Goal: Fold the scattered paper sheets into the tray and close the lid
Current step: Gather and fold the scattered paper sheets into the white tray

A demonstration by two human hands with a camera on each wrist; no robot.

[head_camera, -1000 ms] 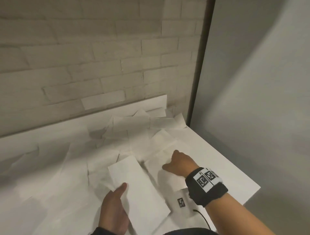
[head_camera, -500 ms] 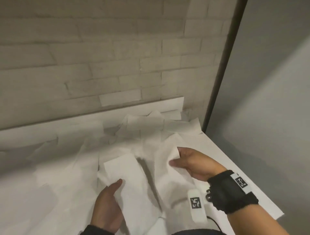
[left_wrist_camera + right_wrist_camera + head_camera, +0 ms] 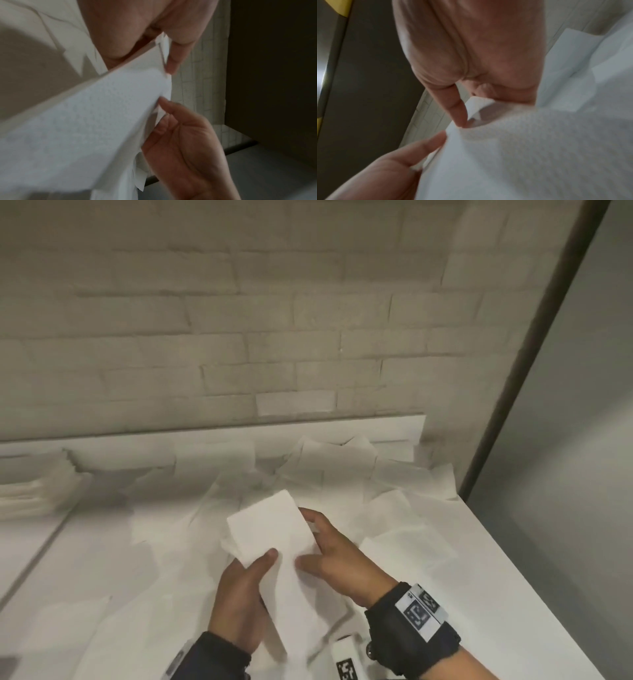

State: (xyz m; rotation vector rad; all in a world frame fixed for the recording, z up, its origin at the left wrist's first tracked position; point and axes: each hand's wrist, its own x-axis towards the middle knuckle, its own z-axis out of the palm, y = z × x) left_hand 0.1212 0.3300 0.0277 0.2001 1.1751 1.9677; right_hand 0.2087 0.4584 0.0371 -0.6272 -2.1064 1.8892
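Note:
A folded white paper sheet is held a little above the table, in the middle of the head view. My left hand grips its near left corner, thumb on top and fingers hidden beneath. My right hand holds the right edge, thumb on the top face and fingers along the side. In the left wrist view the paper spans the frame, between my left fingers and the right hand. The right wrist view shows a right finger pinching a paper edge. I cannot make out a tray or lid.
Several loose white sheets lie scattered over the white table, back to the brick wall. A pile of stacked sheets sits at the far left. A grey panel stands to the right. A small white tagged device lies near my right wrist.
My right hand lifted a sheet off the table and brought it left onto the folded paper. The left hand raised that paper. The view has turned left, showing the pile.

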